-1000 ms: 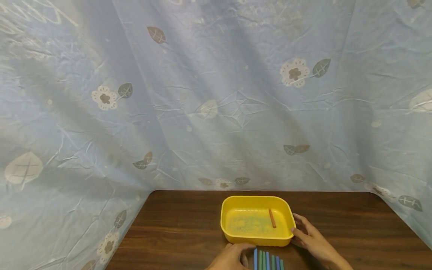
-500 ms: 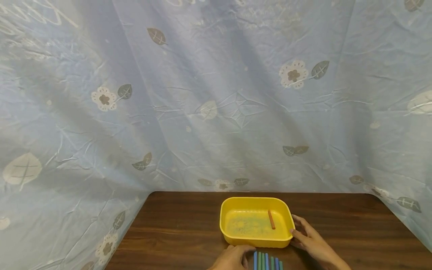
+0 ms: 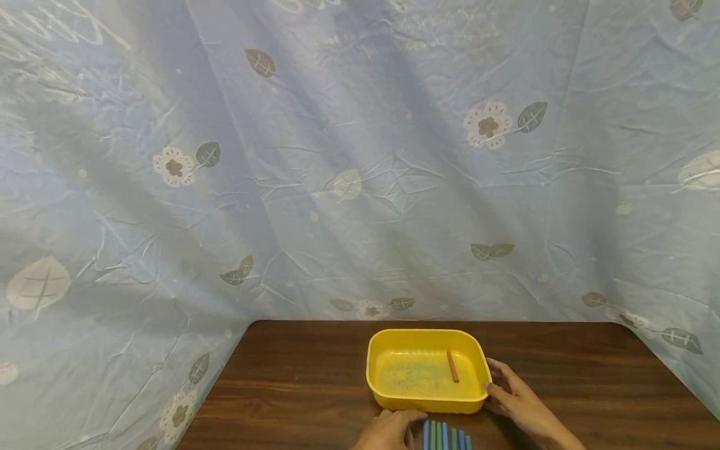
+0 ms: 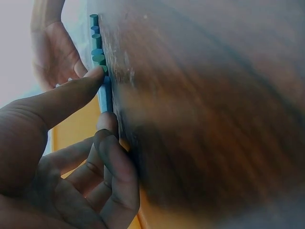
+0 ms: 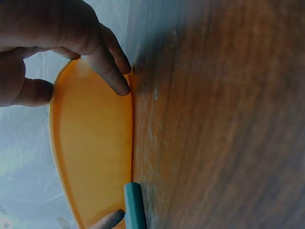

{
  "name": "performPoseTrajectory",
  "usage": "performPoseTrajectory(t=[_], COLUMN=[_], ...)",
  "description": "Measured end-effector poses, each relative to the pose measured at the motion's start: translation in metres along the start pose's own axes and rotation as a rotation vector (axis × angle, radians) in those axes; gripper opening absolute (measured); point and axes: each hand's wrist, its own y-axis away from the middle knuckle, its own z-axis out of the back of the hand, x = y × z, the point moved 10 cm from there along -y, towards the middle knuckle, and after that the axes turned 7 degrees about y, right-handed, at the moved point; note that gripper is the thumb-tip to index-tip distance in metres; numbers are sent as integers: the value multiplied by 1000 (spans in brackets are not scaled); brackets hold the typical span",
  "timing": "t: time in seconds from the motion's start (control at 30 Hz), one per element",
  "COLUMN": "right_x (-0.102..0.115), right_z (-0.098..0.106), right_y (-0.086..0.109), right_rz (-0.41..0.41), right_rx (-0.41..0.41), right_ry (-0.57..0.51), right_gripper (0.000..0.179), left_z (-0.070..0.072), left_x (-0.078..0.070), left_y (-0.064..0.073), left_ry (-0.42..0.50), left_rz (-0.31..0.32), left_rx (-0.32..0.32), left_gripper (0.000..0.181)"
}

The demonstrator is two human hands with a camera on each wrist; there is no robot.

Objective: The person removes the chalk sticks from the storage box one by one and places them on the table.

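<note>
In the head view, a yellow plastic tub point(image 3: 416, 405) sits on the table with one orange-brown chalk stick point(image 3: 452, 366) lying inside. My right hand point(image 3: 520, 403) grips the tub's right near corner, thumb at the rim and fingers against the outer wall. In front of the tub lies a row of blue and green chalk sticks point(image 3: 438, 434), side by side. At the row's left end my left hand point(image 3: 388, 431) pinches a blue chalk stick point(image 4: 106, 94) lengthwise, thumb at its near end and index finger at its far end. The lower frame edge cuts off the row.
A dark brown wooden table point(image 3: 292, 375) carries everything. Behind it and at both sides hangs a pale blue curtain point(image 3: 315, 250) with leaf and flower prints. Bluish-green smudges mark the tub's floor.
The head view has tilted very slightly, so everything sits a little lower. Both hands, the tub and the chalk sticks look practically unmoved.
</note>
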Motion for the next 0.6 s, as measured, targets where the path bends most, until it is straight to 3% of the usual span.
performPoseTrajectory(t=[0.2,0.27,0.37,0.5,0.6], right_x=[-1,-1,-2,-1,0], right_z=[0,0,0,2,1], right_y=[0,0,-1,0,0], right_rz=[-2,-2,-9,-15,-11], right_rx=[0,4,2,-3,1], right_ry=[-3,-2,4,17,26], right_gripper=[75,75,75,76,76], left_z=[0,2,9,18,22], left_x=[3,-4,-37,-90,-112], left_y=[0,7,26,49,55], left_ry=[-11,-10,-14,-42,-52], left_rz=[3,29,55,26,10], left_rx=[16,23,4,-32,-43], left_gripper=[57,56,51,48,52])
